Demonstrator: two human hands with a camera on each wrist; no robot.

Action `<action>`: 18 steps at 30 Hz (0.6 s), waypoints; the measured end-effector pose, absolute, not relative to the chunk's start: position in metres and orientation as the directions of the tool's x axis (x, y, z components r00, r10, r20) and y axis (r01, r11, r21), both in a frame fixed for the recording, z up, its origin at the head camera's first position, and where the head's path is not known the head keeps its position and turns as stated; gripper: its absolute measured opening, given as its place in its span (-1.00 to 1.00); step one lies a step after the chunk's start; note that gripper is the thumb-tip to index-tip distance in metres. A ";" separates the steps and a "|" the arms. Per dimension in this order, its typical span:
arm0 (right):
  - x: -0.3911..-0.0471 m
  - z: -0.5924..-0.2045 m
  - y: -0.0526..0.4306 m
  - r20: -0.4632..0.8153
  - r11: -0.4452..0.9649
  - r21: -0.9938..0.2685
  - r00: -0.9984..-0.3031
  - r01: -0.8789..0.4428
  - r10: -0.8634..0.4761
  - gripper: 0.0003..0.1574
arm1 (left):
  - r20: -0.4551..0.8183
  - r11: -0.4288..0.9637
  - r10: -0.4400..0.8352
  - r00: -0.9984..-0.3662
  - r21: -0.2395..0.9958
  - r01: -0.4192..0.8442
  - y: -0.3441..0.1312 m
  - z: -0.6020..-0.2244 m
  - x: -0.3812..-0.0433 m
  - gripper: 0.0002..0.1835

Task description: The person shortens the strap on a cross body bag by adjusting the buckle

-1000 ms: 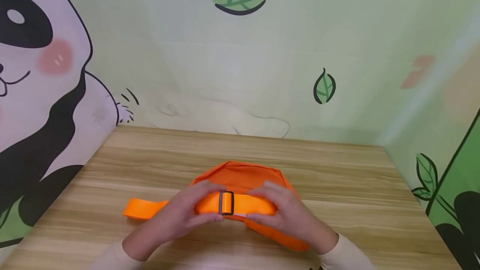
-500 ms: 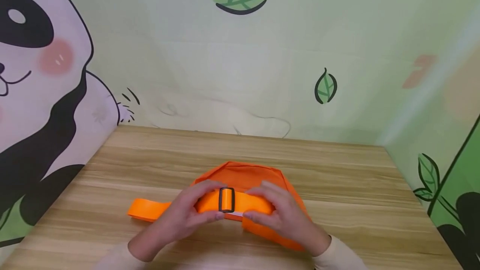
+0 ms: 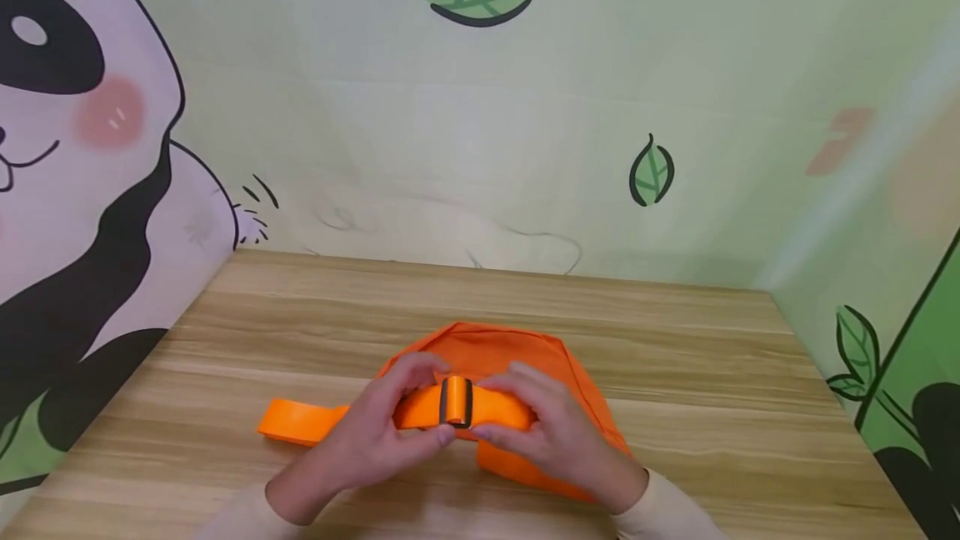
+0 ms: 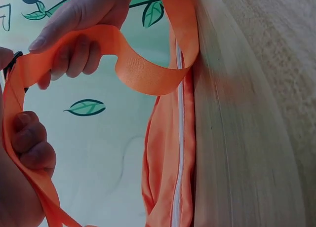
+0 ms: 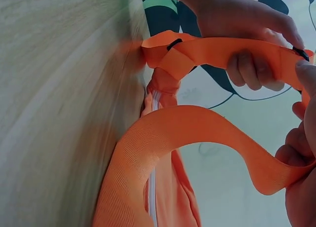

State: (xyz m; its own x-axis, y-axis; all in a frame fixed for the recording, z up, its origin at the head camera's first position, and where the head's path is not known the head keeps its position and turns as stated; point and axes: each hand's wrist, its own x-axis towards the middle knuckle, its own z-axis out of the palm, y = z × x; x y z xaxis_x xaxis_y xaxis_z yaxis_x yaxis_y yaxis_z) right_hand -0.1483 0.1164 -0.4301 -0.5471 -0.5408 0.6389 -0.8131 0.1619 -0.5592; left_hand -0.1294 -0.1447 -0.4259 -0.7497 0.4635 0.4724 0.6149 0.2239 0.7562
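Note:
In the head view an orange bag lies on the table, its strap raised in front of it. My left hand pinches the strap just left of a black slider buckle. On the buckle's right, my right hand grips the same strap between thumb and fingers. A small loop of webbing bulges through the buckle. Both wrist views show fingers curled round the strap, which hangs in a loose curve beside the bag's white zipper. A second black buckle appears in the right wrist view.
A loose strap loop sticks out to the left on the wood-grain table. Behind stands a pale green backdrop printed with leaves, and a panda is printed at left.
My right hand has shifted slightly left, nearer the buckle. The buckle has tilted, and the webbing loop in it bulges more. Both hands keep their hold on the strap.

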 end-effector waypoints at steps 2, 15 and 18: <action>-0.148 -0.429 0.115 0.637 0.167 -0.557 -0.548 -0.813 -0.543 -0.49 | 0.475 0.223 0.457 -0.752 0.757 0.614 -0.144 -0.426 -0.129 -0.47; -0.145 -0.425 0.110 0.631 0.204 -0.531 -0.544 -0.823 -0.553 -0.50 | 0.433 0.250 0.472 -0.768 0.769 0.588 -0.143 -0.425 -0.130 -0.59; -0.143 -0.426 0.114 0.563 0.256 -0.587 -0.614 -0.768 -0.553 -0.47 | 0.447 0.232 0.442 -0.778 0.781 0.581 -0.146 -0.426 -0.129 -0.59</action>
